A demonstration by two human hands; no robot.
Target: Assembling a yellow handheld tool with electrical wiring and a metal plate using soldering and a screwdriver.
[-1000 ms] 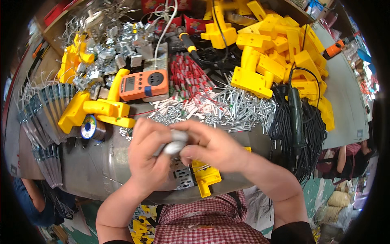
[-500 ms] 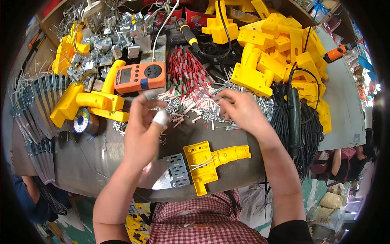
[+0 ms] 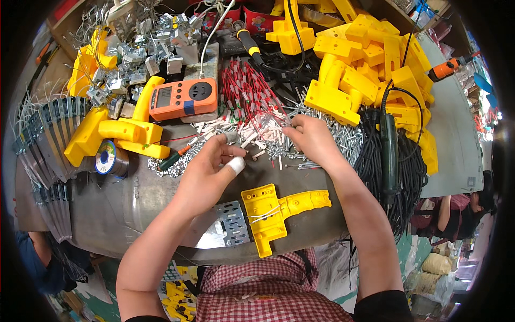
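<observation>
My left hand [image 3: 212,169], with pale covers on its thumb and a fingertip, hovers beside the loose white tubes [image 3: 249,140]; its fingers are apart and nothing shows in them. My right hand [image 3: 316,140] pinches at the right edge of the pile, near the red-wired parts [image 3: 249,91]; what is in the pinch is too small to make out. Below, between my forearms, lies a yellow plastic handle shell [image 3: 265,228] with its hollow side up and two white wires across it. A slotted metal plate [image 3: 234,224] adjoins its left side.
An orange meter [image 3: 182,100] stands behind my left hand, with a solder spool [image 3: 111,159] and a green-handled screwdriver [image 3: 171,160] nearby. Yellow shells [image 3: 357,80] are heaped at right, beside black cables [image 3: 365,161] and a dark corded tool [image 3: 387,155]. Metal blades [image 3: 51,145] fan out at left.
My left hand has moved right and lowered, uncovering the screwdriver and nuts. My right hand stays at the pile's right edge, shifted slightly. The yellow shell lies almost unmoved.
</observation>
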